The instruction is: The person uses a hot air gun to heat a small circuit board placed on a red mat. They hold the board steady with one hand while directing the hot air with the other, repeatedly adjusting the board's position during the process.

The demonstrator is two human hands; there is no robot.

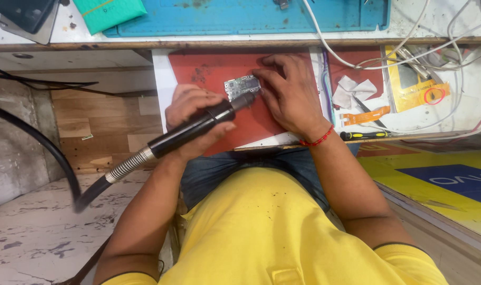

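Observation:
My left hand (190,119) grips a black hot-air wand (198,125) with a coiled metal collar and a thick black hose trailing left. Its nozzle tip points at a small silver circuit board (241,86) lying on a red mat (214,74). My right hand (290,92), with a red bead bracelet on the wrist, rests flat on the mat, its fingertips touching the right edge of the board.
A pull-out tray holds the red mat, white tissue (354,89), an orange flex cable (366,115), a yellow-and-black screwdriver (364,135) and a yellow packet (417,87). White cables (388,58) loop over it. A blue mat (245,16) lies on the bench above.

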